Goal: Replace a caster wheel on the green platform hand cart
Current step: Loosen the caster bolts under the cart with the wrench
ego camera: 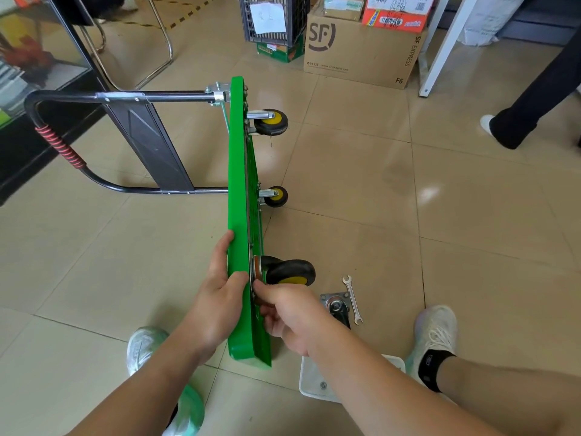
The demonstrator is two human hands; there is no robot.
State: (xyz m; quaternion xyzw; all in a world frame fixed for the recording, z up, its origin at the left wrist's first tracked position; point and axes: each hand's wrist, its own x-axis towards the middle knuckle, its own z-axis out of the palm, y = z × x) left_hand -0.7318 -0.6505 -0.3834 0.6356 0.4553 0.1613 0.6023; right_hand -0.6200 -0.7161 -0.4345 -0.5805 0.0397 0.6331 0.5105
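Note:
The green platform cart [239, 190] stands on its long edge on the tiled floor, its black handle [94, 99] folded out to the left. Three black-and-yellow casters stick out to the right; the nearest caster [290, 272] sits against the deck's underside. My left hand [220, 287] grips the deck's near edge, thumb on top. My right hand [283, 313] has its fingers curled at the base of that caster's plate; what they pinch is hidden. A loose caster [337, 308] and an open-end wrench [352, 298] lie on the floor just right of my right hand.
A small clear plastic tray [317, 385] holding a nut lies under my right forearm. My two shoes flank the cart's near end. Cardboard boxes [361, 48] and a crate stand at the back. Another person's leg [528, 105] is at the right, a chair frame at the back left.

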